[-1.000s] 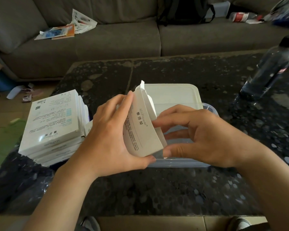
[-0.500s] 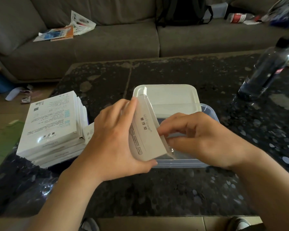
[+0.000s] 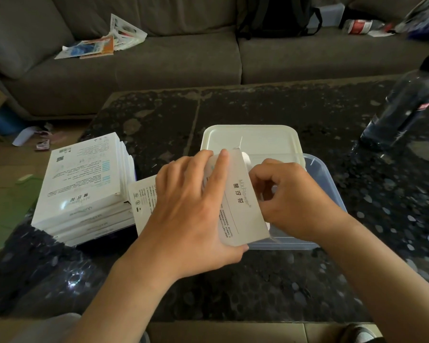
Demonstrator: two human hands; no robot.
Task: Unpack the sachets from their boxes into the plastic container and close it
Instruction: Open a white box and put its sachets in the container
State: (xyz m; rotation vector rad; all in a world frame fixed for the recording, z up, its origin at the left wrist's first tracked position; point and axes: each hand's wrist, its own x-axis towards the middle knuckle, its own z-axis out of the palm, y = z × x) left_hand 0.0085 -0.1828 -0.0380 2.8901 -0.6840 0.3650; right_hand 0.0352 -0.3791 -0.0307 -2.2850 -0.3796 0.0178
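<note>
Two hands, left (image 3: 191, 211) and right (image 3: 295, 201), clasping box (image 3: 240, 201) over container (image 3: 328, 177), speckled black table (image 3: 258, 107), grey sofa (image 3: 159, 65) behind

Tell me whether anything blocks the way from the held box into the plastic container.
Nothing visible does. The left hand holds the box right over the plastic container's open near part; the lid lies at its far side.

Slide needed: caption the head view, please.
Left hand grips a white box; right hand pinches its open end above the plastic container.
</note>
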